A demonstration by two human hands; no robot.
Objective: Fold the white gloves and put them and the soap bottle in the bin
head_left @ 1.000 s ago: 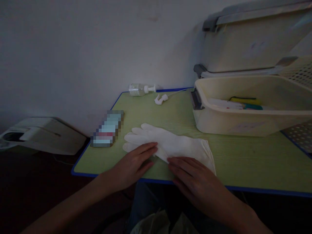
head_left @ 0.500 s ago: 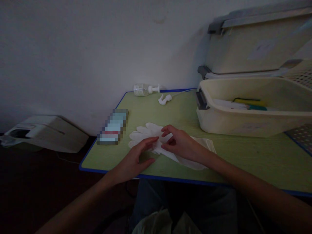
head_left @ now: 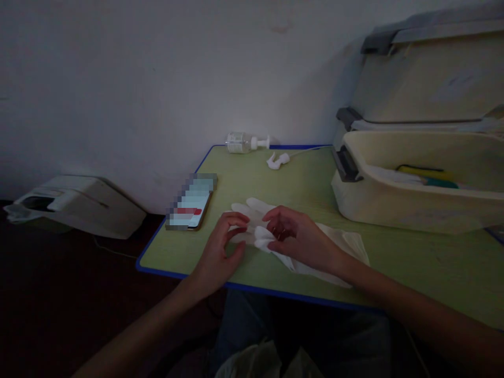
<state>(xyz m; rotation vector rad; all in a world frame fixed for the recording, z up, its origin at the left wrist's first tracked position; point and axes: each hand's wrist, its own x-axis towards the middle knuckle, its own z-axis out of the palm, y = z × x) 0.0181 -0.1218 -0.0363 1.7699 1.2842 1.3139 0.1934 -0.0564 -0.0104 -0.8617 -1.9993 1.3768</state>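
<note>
A white glove (head_left: 342,241) lies spread on the green table, its cuff toward the right and its fingers toward the left. Part of it near the thumb is bunched up (head_left: 264,237) between my two hands. My left hand (head_left: 220,254) hovers over the glove's finger end, thumb and fingers curved and apart, holding nothing. Over the palm part is my right hand (head_left: 301,236), fingers bent and thumb apart from them, beside the bunched part. I cannot tell whether its fingertips touch the glove, and the hand hides some of the palm.
On the table (head_left: 244,178) are a phone (head_left: 195,202) at left, a clear pump bottle (head_left: 238,143) lying by the wall and a white spray nozzle (head_left: 279,160) with its tube. A cream bin (head_left: 413,210) with raised lid stands right. Left of the table is a white container (head_left: 90,202).
The view has shifted left, so things sit farther right. Part of the glove near its thumb is now bunched up. My right hand's fingers have curled more, and my left hand's fingers have bent.
</note>
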